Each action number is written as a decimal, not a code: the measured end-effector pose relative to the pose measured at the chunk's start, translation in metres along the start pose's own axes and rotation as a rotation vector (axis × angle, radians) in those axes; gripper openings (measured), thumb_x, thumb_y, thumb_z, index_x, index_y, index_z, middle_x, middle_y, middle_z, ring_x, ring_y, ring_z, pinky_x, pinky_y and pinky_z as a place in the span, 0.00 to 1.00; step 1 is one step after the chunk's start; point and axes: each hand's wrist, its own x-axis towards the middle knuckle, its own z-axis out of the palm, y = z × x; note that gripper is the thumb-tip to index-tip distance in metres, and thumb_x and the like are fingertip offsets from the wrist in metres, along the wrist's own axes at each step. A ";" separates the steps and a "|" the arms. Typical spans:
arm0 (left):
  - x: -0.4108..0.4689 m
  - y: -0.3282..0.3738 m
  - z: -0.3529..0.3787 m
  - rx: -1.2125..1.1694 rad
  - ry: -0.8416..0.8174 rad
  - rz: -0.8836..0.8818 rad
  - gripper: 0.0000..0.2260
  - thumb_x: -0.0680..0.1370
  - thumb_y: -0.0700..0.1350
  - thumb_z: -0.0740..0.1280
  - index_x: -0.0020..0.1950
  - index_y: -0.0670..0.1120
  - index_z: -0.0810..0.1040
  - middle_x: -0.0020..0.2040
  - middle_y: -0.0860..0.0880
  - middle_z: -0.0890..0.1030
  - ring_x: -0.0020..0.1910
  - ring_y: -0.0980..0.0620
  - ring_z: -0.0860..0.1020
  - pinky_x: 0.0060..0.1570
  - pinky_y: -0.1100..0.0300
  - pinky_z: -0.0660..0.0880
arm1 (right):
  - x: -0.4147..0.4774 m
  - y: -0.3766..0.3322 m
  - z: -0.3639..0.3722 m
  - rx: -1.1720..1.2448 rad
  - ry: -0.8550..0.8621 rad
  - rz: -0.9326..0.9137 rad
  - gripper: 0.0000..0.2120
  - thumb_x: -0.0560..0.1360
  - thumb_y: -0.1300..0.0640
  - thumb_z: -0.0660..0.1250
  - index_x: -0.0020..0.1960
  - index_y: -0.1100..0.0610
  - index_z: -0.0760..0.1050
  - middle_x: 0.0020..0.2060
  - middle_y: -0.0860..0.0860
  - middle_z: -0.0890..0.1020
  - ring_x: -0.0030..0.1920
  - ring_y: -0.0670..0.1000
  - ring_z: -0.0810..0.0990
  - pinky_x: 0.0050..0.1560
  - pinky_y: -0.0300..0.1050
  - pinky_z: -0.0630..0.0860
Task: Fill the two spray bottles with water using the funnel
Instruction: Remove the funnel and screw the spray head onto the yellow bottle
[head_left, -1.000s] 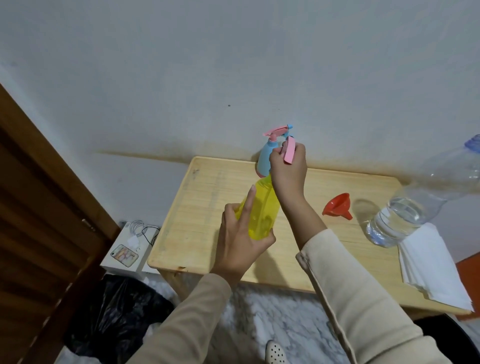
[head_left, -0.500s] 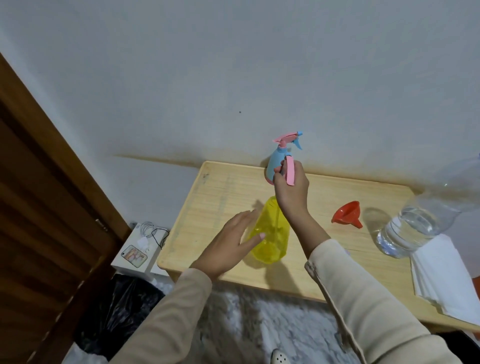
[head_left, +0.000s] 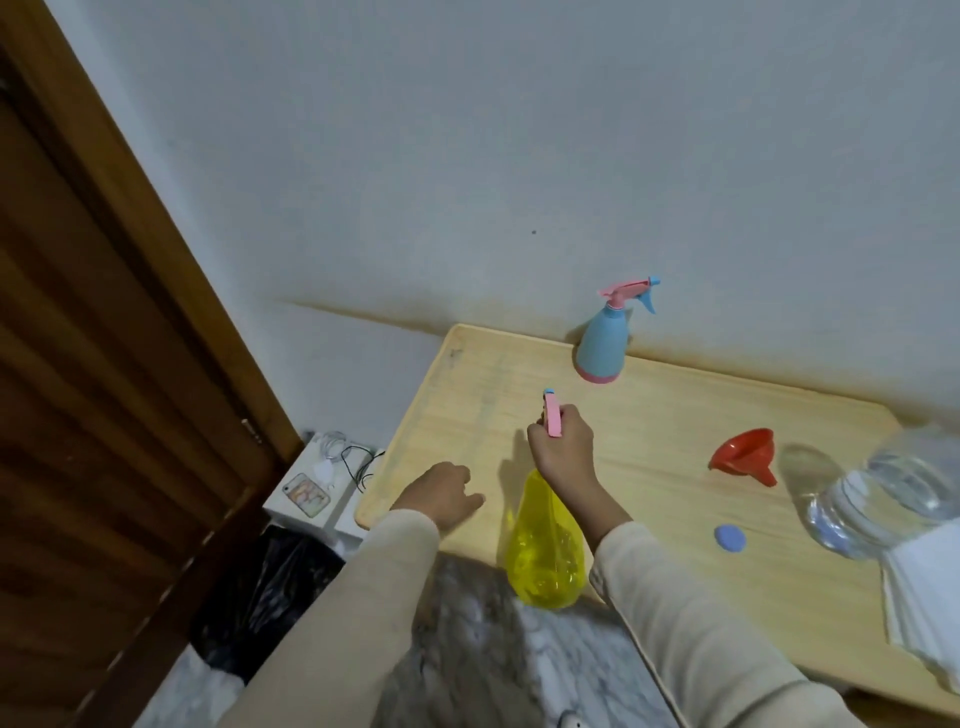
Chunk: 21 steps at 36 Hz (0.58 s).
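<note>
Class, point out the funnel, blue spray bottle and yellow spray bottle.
funnel (head_left: 744, 453), head view, on its red cone.
blue spray bottle (head_left: 601, 347), head view, on its blue body.
yellow spray bottle (head_left: 544, 548), head view, on its yellow body.

a wooden door (head_left: 104, 364) stands beside a white box (head_left: 340, 512) and black bag (head_left: 270, 587); white paper (head_left: 924, 597) lies on the table (head_left: 675, 415).

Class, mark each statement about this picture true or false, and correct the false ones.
1. The right hand grips the yellow bottle. True.
2. The funnel sits in the blue bottle. False: it lies on its side on the table.
3. The blue bottle stands upright by the wall. True.
4. The left hand holds the yellow bottle. False: it holds nothing.
</note>
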 end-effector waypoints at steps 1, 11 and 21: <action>0.001 -0.004 0.003 0.010 -0.016 -0.022 0.21 0.79 0.53 0.62 0.67 0.42 0.71 0.67 0.42 0.71 0.63 0.43 0.72 0.59 0.54 0.71 | 0.000 0.002 0.002 -0.010 -0.010 0.003 0.03 0.71 0.65 0.62 0.42 0.63 0.68 0.38 0.57 0.73 0.37 0.55 0.70 0.37 0.47 0.66; 0.007 -0.028 0.019 0.037 -0.082 -0.128 0.12 0.77 0.48 0.63 0.53 0.40 0.75 0.54 0.43 0.76 0.53 0.44 0.76 0.47 0.55 0.70 | -0.006 0.015 0.024 -0.016 -0.122 -0.001 0.06 0.64 0.58 0.56 0.37 0.61 0.64 0.35 0.56 0.70 0.35 0.54 0.67 0.31 0.43 0.61; 0.008 -0.032 0.024 0.037 -0.077 -0.163 0.08 0.77 0.47 0.63 0.45 0.43 0.70 0.39 0.49 0.70 0.42 0.47 0.72 0.40 0.58 0.66 | -0.005 0.019 0.033 -0.037 -0.149 0.050 0.09 0.70 0.66 0.57 0.34 0.59 0.60 0.30 0.50 0.63 0.30 0.49 0.61 0.28 0.40 0.57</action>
